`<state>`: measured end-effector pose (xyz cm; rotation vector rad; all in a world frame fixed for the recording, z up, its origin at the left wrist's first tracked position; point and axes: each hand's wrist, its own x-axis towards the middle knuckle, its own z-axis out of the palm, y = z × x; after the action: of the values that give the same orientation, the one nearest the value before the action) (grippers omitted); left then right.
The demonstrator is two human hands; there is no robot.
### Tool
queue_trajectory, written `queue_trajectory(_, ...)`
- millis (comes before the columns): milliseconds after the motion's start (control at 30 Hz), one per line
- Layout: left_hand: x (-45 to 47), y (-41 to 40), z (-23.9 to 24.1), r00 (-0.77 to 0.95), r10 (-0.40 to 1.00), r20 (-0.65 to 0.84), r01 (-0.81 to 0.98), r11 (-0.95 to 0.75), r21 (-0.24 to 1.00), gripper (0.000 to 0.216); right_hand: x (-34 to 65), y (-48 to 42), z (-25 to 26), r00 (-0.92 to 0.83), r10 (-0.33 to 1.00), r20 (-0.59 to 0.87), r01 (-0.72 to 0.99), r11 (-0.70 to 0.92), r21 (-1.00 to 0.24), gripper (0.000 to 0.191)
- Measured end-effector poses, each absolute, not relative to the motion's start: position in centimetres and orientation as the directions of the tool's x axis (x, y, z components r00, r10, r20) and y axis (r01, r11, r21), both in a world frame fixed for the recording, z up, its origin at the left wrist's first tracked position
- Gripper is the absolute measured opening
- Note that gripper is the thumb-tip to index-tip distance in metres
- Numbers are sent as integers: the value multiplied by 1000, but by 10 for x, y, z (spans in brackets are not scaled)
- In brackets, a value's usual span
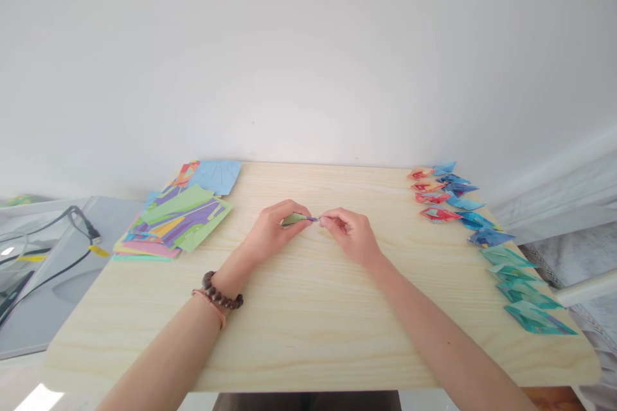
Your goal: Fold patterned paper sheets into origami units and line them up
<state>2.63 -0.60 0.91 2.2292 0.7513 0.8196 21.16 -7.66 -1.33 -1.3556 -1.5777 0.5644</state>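
A small piece of folded paper (292,219), green with some purple, is held low over the middle of the wooden table (308,308). My left hand (270,231) is closed on its wide end between thumb and fingers. At the narrow right tip, the thumb and fingertips of my right hand (354,234) are pinched together. The fingers partly cover the paper, so its full shape is hidden.
Patterned paper sheets (193,221) lie piled at the table's left, with a light blue sheet (216,174) behind. Folded paper shapes in red (439,214), blue (489,236) and green (540,318) line the right side. A wall rises behind; cables (72,212) lie beyond the left edge.
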Motion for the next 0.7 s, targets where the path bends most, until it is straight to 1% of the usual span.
queue_trajectory(100,29,-9,10,610,723,324,268,-573,774,13,210,-78,-10,154,894,420,474,306,-826,15)
queue_trajectory(167,31,-11,10,596,751,282,228,-496,838,15,209,-79,-9,198,859,473,484,334,-809,14)
queue_trajectory(267,33,-15,11,593,790,154,208,-335,919,21,207,-78,-9,171,832,528,516,380,-767,7)
queue_trajectory(333,33,-17,13,591,803,76,257,-277,926,25,207,-78,-9,141,826,546,536,400,-743,6)
queue_trajectory(433,32,-20,17,594,804,26,317,-264,911,29,207,-79,-9,136,811,569,566,408,-717,7)
queue_trajectory(533,32,-21,19,616,788,15,309,-260,915,29,207,-79,-8,149,801,580,584,402,-705,8)
queue_trajectory(600,33,-21,18,630,776,37,285,-275,918,29,208,-80,-7,153,805,574,585,395,-709,8)
queue_trajectory(700,33,-21,16,641,759,109,224,-320,921,26,208,-81,-6,152,811,564,580,389,-716,9)
